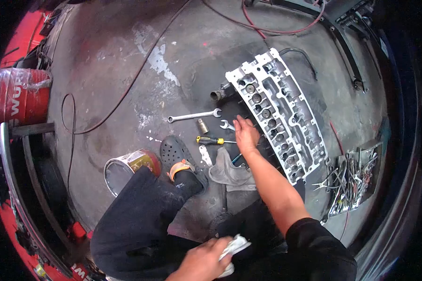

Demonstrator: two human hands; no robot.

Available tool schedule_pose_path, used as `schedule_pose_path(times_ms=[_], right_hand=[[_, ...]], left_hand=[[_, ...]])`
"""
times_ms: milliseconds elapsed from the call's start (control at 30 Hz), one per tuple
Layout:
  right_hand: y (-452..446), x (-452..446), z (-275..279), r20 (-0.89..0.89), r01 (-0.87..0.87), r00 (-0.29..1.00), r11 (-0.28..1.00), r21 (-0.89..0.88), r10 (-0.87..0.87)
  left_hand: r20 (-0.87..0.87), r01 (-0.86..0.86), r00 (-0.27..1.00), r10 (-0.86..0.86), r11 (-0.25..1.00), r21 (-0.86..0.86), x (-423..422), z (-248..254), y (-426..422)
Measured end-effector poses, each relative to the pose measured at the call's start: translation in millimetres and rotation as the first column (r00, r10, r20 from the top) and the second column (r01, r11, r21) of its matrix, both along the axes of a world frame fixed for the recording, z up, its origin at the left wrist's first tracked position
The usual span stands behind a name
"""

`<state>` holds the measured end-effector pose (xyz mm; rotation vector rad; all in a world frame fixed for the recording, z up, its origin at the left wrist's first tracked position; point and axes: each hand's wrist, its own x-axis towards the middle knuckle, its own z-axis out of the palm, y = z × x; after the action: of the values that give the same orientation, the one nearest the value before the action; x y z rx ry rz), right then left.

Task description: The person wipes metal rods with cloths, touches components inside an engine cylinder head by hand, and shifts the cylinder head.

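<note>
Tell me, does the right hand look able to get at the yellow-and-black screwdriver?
Probably yes: the right hand is close beside the screwdriver, whose handle lies uncovered. Whether that hand grips the small wrench is unclear.

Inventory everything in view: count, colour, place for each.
Long cast metal cylinder head: 1, silver, right of centre
Long metal wrench: 1, silver, centre
Small open-ended metal wrench: 1, silver, by right hand
Plastic-handled screwdriver: 1, yellow-black, centre
Cylindrical metal socket: 1, silver, above screwdriver
Curved metal part: 1, grey, below screwdriver
Tubular metal part: 1, grey, beside cylinder head
Round labelled can: 1, multicoloured, lower left
Plastic-wrapped drum: 1, red, far left
Thin hoses: several, reddish, left and top
Metal hand tools: uncountable, mostly silver, right
Metal frame: 1, black, top right
Crumpled wipe: 1, white, in left hand
Perforated clog: 1, grey, left of centre
Left hand: 1, bare, bottom
Right hand: 1, bare, centre
</note>
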<state>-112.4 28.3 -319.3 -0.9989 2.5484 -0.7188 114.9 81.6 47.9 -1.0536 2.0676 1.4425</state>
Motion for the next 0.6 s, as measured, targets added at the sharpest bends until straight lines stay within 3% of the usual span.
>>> schedule_pose_path(times_ms=[33, 100, 200, 300, 367, 400, 433, 500, 567, 600], right_hand=[[-3, 2, -4, -0.009, 0.038, 0.999, 0.999, 0.001, -0.038], [-9, 6, 1, 0.016, 0.097, 0.995, 0.995, -0.01, -0.097], [-7, 8, 6, 0.041, 0.122, 0.992, 0.992, -0.022, -0.121], [-5, 4, 9, 0.069, 0.097, 0.993, 0.995, 0.037, -0.1], [-3, 1, 6, 0.096, 0.035, 0.995, 0.997, 0.071, -0.041], [-2, 0, 6, 0.112, 0.024, 0.993, 0.999, 0.048, -0.03], [-1, 0, 5, 0.109, 0.024, 0.994, 0.999, 0.047, -0.029], [-2, 1, 5, 0.076, 0.021, 0.997, 1.0, 0.015, -0.022], [1, 0, 9, 0.132, 0.046, 0.99, 0.999, 0.003, -0.046], [3, 0, 10, 0.132, 0.034, 0.991, 0.998, -0.046, -0.028]], left_hand=[[-0.088, -0.049, 0.995, 0.041, 0.995, -0.083, 9, 16, -11], [0.014, -0.044, 0.999, 0.045, 0.998, -0.045, 16, 54, -48], [-0.026, -0.067, 0.998, 0.064, 0.982, -0.176, 10, 98, -93], [-0.056, -0.093, 0.995, 0.08, 0.958, -0.272, -2, 102, -104], [0.016, 0.209, 0.973, -0.231, 0.845, -0.491, -13, 103, -96], [-0.065, 0.196, 0.963, -0.261, 0.846, -0.496, -17, 102, -86], [-0.196, 0.145, 0.949, -0.248, 0.894, -0.424, -18, 98, -79], [-0.082, 0.221, 0.962, -0.261, 0.918, -0.33, -30, 98, -62], [0.004, 0.592, 0.793, -0.609, 0.77, -0.239, -42, 104, -63], [0.0, 0.593, 0.792, -0.611, 0.769, -0.237, -42, 102, -66]])
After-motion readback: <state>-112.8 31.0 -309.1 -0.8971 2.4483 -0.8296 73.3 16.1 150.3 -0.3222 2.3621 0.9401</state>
